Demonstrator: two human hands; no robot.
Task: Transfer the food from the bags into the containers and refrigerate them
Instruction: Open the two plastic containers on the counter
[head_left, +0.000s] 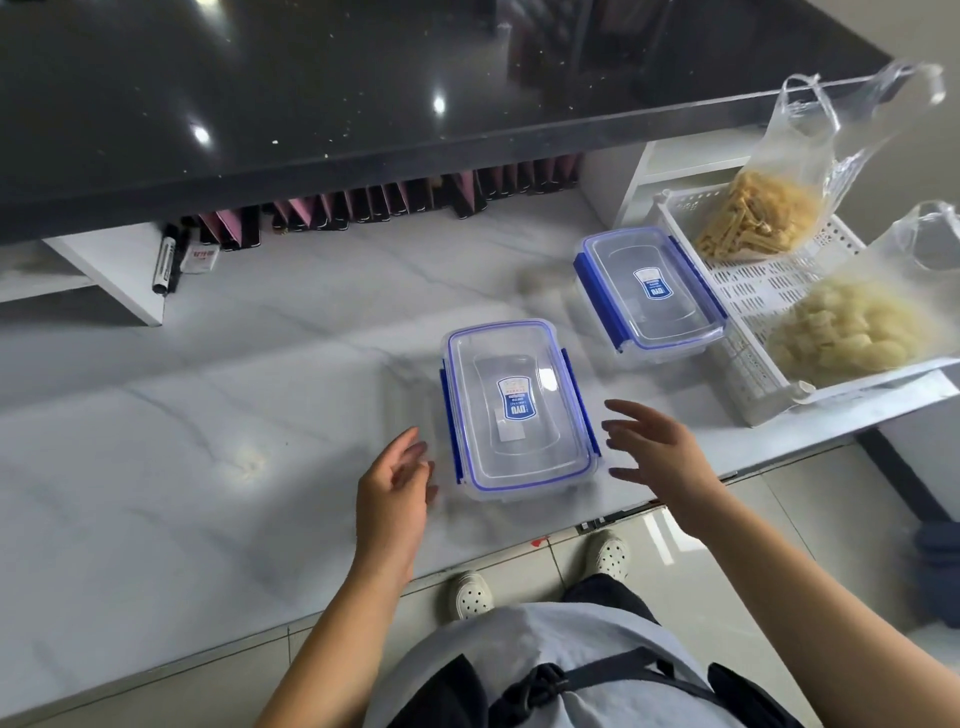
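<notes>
Left hand (395, 478) at nine o'clock, right hand (655, 453) at three, flanked the near box (519, 410), fingers spread, gripping nothing. Far box (649, 293) sat at one o'clock beside the basket (748, 291) holding both bags (753, 223).

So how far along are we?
Nothing transferred yet: the bag of strips and bag of pale pieces sit full in the white basket. In hand: left hand and right hand flank the near container, lid on. Left: open it and the far container, fill, refrigerate.
</notes>
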